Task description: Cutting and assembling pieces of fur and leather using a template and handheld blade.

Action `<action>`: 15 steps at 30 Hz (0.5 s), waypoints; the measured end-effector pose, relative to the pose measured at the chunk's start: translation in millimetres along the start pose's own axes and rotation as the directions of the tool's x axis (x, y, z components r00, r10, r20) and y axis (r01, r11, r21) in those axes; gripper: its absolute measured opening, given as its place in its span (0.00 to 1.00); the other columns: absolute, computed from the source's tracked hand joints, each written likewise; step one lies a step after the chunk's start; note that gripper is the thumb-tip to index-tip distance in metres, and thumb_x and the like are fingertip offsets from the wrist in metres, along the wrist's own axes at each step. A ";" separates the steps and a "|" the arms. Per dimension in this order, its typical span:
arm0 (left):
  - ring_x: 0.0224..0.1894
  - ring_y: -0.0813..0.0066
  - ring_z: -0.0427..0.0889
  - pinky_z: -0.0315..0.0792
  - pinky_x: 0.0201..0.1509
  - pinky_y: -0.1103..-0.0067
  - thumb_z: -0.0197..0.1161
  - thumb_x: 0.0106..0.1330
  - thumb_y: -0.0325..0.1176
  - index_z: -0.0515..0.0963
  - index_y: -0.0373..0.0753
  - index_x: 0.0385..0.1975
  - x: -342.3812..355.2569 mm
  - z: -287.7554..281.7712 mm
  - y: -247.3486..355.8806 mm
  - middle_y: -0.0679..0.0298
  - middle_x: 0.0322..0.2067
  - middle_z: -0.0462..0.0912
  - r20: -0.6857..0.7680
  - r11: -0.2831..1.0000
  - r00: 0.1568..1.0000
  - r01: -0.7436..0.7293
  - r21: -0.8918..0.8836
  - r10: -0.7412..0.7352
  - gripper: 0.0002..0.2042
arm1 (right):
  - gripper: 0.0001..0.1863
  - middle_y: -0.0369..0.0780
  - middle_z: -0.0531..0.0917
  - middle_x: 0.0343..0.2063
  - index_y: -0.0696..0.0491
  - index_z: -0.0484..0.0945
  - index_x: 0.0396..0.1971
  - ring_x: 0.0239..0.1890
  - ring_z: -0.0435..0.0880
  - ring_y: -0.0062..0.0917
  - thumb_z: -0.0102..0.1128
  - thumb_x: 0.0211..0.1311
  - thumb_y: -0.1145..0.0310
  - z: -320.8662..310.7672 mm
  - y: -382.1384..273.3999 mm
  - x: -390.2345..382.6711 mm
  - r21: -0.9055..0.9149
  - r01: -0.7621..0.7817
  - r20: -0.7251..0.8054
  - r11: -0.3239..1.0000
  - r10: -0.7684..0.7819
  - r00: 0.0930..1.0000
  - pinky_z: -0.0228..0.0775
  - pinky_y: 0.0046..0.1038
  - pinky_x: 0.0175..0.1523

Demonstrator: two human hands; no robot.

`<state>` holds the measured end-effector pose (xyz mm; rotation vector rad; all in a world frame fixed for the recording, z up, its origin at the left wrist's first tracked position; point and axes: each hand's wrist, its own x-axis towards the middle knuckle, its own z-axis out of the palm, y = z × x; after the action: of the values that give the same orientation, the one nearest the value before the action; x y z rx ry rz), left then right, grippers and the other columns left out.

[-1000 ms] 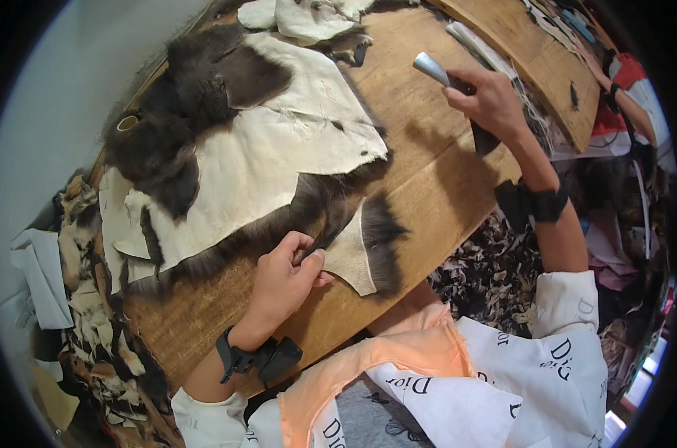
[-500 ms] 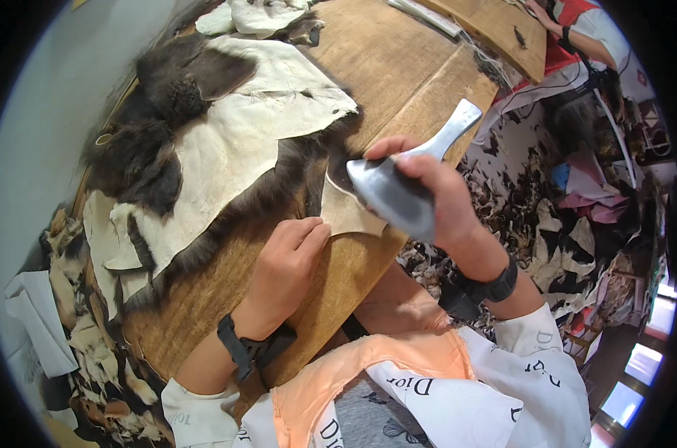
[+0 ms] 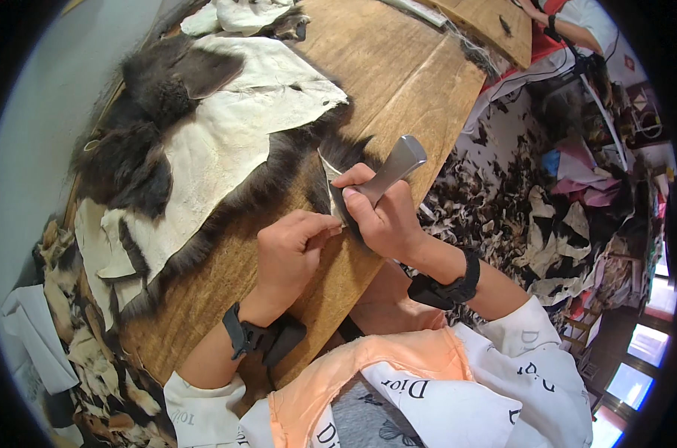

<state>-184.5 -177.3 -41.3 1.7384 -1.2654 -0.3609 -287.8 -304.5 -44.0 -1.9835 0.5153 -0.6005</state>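
My right hand (image 3: 387,213) grips a silver metal tool with a broad rounded blade (image 3: 396,166). Its flared handle points up and to the right, while the blade is mostly hidden behind my fingers, down at a small fur piece (image 3: 329,170). This piece lies pale skin side up, with dark fur around its edge. At its near edge, my left hand (image 3: 290,250) is closed, thumb and fingertips pinching the piece. Left of both hands, a large dark-furred pelt (image 3: 234,131) is spread with its cream skin side mostly up.
The wooden table (image 3: 204,317) slopes toward me, its right edge close to my right hand. Fur scraps (image 3: 495,216) litter the floor to the right, and more scraps (image 3: 92,351) lie at lower left. Another person's arm (image 3: 570,31) is at the far right, by a wooden board (image 3: 495,26).
My right hand has brought the tool left and down onto the small piece, turning the blade from flat view to edge-down. My left fingers have shifted slightly right along the piece's edge.
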 end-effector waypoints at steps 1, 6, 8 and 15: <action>0.23 0.70 0.78 0.71 0.27 0.79 0.62 0.48 0.19 0.80 0.37 0.27 1.3 1.2 0.6 0.60 0.23 0.79 -0.016 0.994 0.997 0.073 -0.078 -0.075 0.08 | 0.06 0.46 0.77 0.19 0.55 0.72 0.30 0.25 0.78 0.42 0.49 0.53 0.71 1.0 -1.2 -0.8 -0.025 0.016 -0.012 1.000 -0.017 1.000 0.68 0.35 0.29; 0.21 0.80 0.77 0.71 0.25 0.86 0.63 0.50 0.20 0.81 0.34 0.27 7.4 7.4 -0.1 0.63 0.22 0.79 0.034 0.891 0.925 0.373 -0.259 -0.378 0.05 | 0.04 0.46 0.76 0.19 0.55 0.71 0.28 0.25 0.77 0.44 0.51 0.52 0.72 -1.7 -0.1 -6.7 -0.123 0.148 0.017 0.981 -0.147 0.989 0.67 0.36 0.29; 0.21 0.83 0.76 0.71 0.25 0.87 0.63 0.51 0.20 0.81 0.33 0.27 8.3 6.2 4.5 0.64 0.22 0.78 0.049 0.793 0.867 0.476 -0.380 -0.496 0.04 | 0.04 0.47 0.75 0.17 0.56 0.69 0.26 0.24 0.77 0.45 0.51 0.51 0.73 0.2 5.5 -11.6 -0.086 0.269 -0.010 0.959 -0.271 0.962 0.67 0.38 0.28; 0.22 0.86 0.75 0.70 0.24 0.88 0.64 0.51 0.20 0.81 0.32 0.27 17.6 0.8 14.9 0.67 0.21 0.77 -0.009 0.834 0.910 0.376 -0.404 -0.415 0.04 | 0.04 0.49 0.75 0.15 0.56 0.69 0.26 0.22 0.76 0.45 0.49 0.51 0.71 -2.8 -3.1 2.6 -0.115 0.081 -0.035 0.990 -0.086 0.996 0.66 0.40 0.26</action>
<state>-186.3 -193.6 -25.0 1.6294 -0.6881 -0.7141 -287.1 -306.6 -39.5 -2.1130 0.5019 -0.6766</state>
